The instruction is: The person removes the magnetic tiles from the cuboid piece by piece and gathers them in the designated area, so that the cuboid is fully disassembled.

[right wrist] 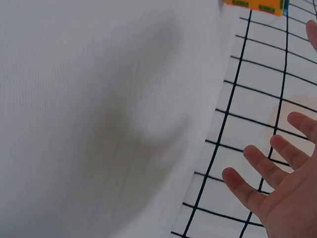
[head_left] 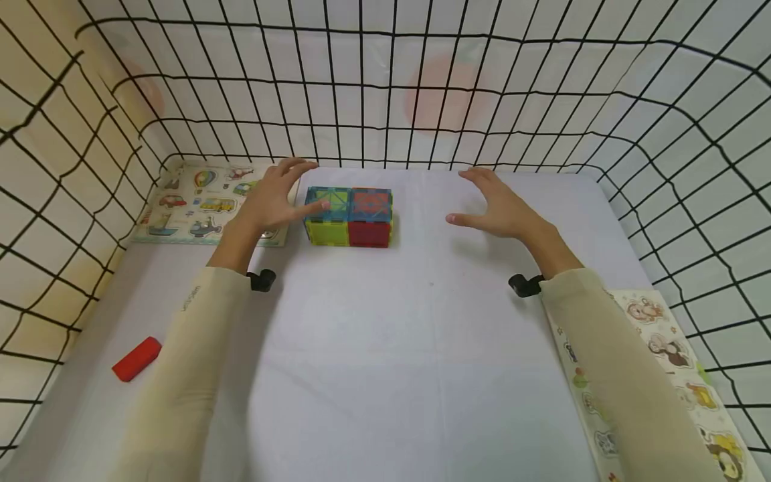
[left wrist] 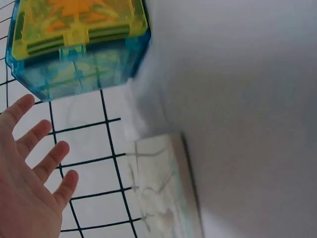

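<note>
A box built of see-through magnetic tiles [head_left: 370,234] stands on the white table near its back edge, with blue tiles on top and yellow-green and red ones in front. Close at its left side is the left hand [head_left: 274,201], thumb and fingers spread, its thumb overlapping the top in the head view. In the left wrist view the spread left fingers [left wrist: 58,152] lie just below the tile box [left wrist: 84,54]. Off to the box's right, the right hand [head_left: 500,204] hovers with spread fingers and holds nothing. Only a corner of the box [right wrist: 262,5] shows in the right wrist view.
Black wire grid [head_left: 391,87] walls the table at the back and both sides. A vehicle picture board [head_left: 181,231] lies back left, partly behind the left hand. An animal picture board [head_left: 656,321] is under the right forearm. A red block [head_left: 136,359] lies front left.
</note>
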`<state>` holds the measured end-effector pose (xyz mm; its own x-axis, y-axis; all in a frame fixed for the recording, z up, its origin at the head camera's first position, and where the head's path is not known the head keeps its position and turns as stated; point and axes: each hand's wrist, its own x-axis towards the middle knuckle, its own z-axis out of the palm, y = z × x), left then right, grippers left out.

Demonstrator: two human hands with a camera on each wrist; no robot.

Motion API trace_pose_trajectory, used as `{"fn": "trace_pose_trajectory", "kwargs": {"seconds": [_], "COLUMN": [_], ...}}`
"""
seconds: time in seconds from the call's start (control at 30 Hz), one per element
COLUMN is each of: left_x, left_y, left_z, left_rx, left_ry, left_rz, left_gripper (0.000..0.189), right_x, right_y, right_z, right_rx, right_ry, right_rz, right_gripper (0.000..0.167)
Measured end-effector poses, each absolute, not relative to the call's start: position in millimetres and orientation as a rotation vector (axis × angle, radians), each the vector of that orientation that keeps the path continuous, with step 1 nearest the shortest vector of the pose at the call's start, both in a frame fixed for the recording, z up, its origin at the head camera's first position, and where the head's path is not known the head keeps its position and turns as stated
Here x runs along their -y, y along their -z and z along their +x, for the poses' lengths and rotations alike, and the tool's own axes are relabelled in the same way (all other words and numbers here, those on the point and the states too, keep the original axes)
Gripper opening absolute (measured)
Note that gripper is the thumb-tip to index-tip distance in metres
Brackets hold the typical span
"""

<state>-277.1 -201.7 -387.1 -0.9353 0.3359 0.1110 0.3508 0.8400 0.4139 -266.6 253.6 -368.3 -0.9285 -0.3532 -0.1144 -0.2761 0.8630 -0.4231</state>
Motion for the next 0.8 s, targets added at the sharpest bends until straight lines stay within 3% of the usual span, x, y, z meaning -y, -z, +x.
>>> {"fn": "trace_pose_trajectory", "kwargs": {"seconds": [0.8], "left_x": [186], "left_y": [419], "left_z": [-252], "left_rx": [2.823], "left_ry": [1.188], "left_rz": [-0.58], "left_gripper": [0.085], "right_x": [-187], "right_y": [405], "right_z": [-246], "right_rx": [-2.663], "right_ry": [1.297], "right_rz": [-0.651], "right_gripper": [0.078]}}
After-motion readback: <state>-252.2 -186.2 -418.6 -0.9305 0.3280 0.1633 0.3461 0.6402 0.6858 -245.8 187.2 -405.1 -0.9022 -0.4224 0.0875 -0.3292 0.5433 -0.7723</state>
